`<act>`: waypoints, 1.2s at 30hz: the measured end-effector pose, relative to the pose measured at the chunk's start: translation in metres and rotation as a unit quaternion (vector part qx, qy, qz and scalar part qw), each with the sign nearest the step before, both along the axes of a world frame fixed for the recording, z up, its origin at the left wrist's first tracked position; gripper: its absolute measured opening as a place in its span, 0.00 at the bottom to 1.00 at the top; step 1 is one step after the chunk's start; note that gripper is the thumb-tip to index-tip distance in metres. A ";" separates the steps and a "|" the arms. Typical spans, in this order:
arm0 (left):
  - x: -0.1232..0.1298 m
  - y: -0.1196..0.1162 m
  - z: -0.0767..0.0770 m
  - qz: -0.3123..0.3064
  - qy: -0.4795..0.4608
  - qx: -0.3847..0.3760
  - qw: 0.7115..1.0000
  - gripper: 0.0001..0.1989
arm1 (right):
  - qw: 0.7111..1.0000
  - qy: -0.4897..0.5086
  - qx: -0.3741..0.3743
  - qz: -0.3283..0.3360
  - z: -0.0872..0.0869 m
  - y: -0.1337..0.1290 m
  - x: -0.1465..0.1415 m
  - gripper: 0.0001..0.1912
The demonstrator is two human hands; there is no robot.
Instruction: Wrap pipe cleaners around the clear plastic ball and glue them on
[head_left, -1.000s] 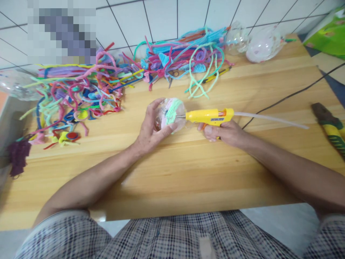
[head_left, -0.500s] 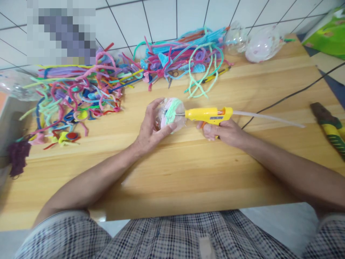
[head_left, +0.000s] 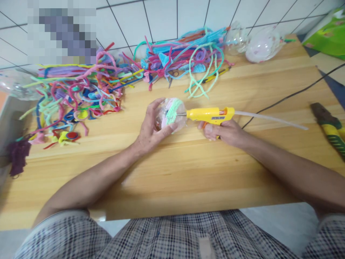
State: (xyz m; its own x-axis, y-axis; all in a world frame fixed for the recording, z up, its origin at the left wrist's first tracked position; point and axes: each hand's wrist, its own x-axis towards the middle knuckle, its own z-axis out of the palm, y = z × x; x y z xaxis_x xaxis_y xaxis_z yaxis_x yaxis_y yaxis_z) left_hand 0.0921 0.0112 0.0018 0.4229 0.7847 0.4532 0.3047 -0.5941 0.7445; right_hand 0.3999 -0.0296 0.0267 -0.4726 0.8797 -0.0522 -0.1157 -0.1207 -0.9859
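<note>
Left fingers (head_left: pixel 164 133) held the ball (head_left: pixel 181 107), green strands (head_left: pixel 173 110) on its side; right fingers (head_left: pixel 212 130) gripped the glue gun (head_left: pixel 205 114), its nozzle (head_left: pixel 182 114) by the strands. Beyond both, pipe cleaners (head_left: pixel 185 39) lay on the surface (head_left: pixel 188 172).

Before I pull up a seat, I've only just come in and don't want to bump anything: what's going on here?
A person is holding a clear ball in the left hand, with mint-green fuzzy strips showing on or inside it. The right hand grips a yellow glue gun, its nozzle aimed at the strips; whether it touches them is hard to tell. Colourful fuzzy stems lie along the back of the table.
</note>
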 end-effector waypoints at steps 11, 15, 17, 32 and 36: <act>0.002 -0.001 -0.003 0.014 -0.015 -0.011 1.000 0.42 | 1.000 -0.021 0.008 -0.017 0.002 0.000 -0.002 0.22; -0.001 0.001 -0.003 0.002 -0.009 -0.007 1.000 0.43 | 1.000 0.002 -0.002 0.000 0.001 0.000 0.000 0.23; -0.002 0.001 -0.002 0.000 -0.003 -0.002 1.000 0.42 | 1.000 -0.002 -0.001 0.012 0.002 0.000 0.000 0.22; 0.001 0.002 -0.004 0.006 -0.015 -0.001 1.000 0.42 | 1.000 0.000 -0.011 0.000 0.003 0.001 0.000 0.23; 0.001 0.000 -0.003 0.009 -0.018 -0.004 1.000 0.42 | 1.000 0.012 -0.011 -0.011 0.002 0.003 -0.001 0.24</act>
